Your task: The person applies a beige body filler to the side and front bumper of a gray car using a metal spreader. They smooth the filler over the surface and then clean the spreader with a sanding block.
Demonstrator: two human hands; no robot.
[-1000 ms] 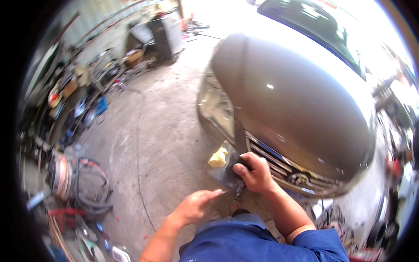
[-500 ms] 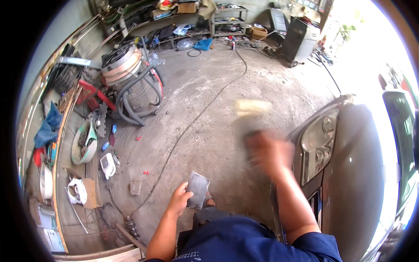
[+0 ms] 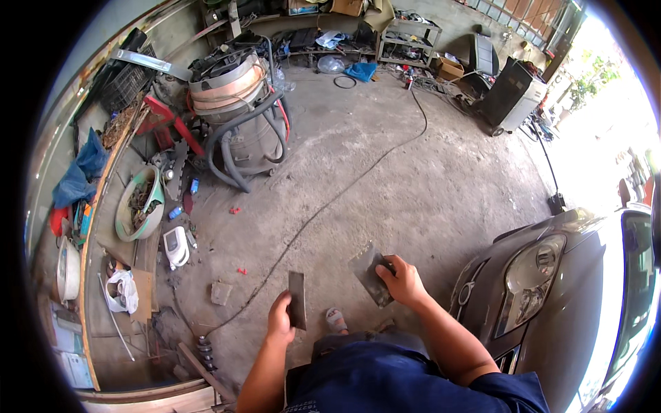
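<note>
My left hand (image 3: 280, 318) is closed on a flat, dark grey rectangular piece (image 3: 297, 296), seen nearly edge-on and held upright in front of my body. To its right, my right hand (image 3: 407, 283) grips a thin, dark rectangular sheet (image 3: 368, 268) by one side, the thumb lying over its face. Pale specks show toward the sheet's far corner. The two pieces are apart. What exactly they are I cannot make out. Close to my right forearm stands a grey car (image 3: 551, 323), its headlight (image 3: 531, 281) facing the floor area.
A large vacuum cleaner (image 3: 241, 141) with a thick hose stands at left. A dark cable (image 3: 329, 202) crosses the concrete floor. Along the left lie a tub (image 3: 157, 210) of scraps and a white device (image 3: 176, 248). A black wheeled cabinet (image 3: 508, 96) and shelving (image 3: 410, 48) stand at the back.
My right hand, blurred by motion before, has come down and nearer my body. A yellowish blur ahead of it no longer shows. The left piece has turned edge-on. The view has shifted left.
</note>
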